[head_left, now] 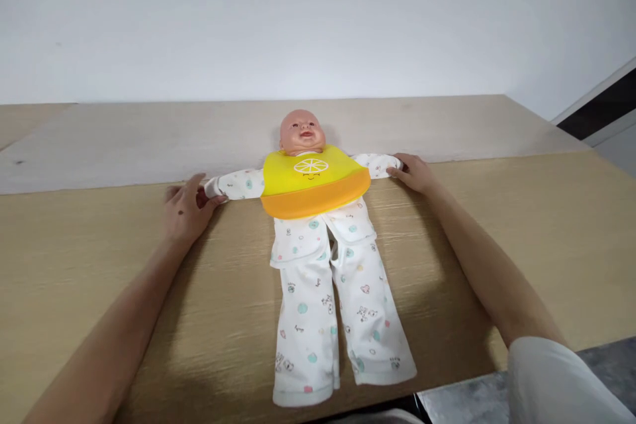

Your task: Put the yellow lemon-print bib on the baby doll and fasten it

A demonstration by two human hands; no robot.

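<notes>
A baby doll [302, 131] lies face up on the table, its head toward the wall and its arms stretched out sideways. It wears white printed pajamas [304, 308] and a yellow bib [311, 175] with a citrus slice print and an orange pocket along the lower edge. My left hand [187, 209] pinches the cuff of the sleeve on the left side. At the opposite sleeve end, my right hand [415, 172] grips the other cuff between thumb and fingers. The doll's own hands are hidden in the sleeves and by my fingers.
The wooden table [89, 291] has a paler strip [124, 139] along its back. Behind it rises a white wall [278, 20]. A dark panel [601, 106] is at the far right, and grey floor [462, 404] shows past the near edge.
</notes>
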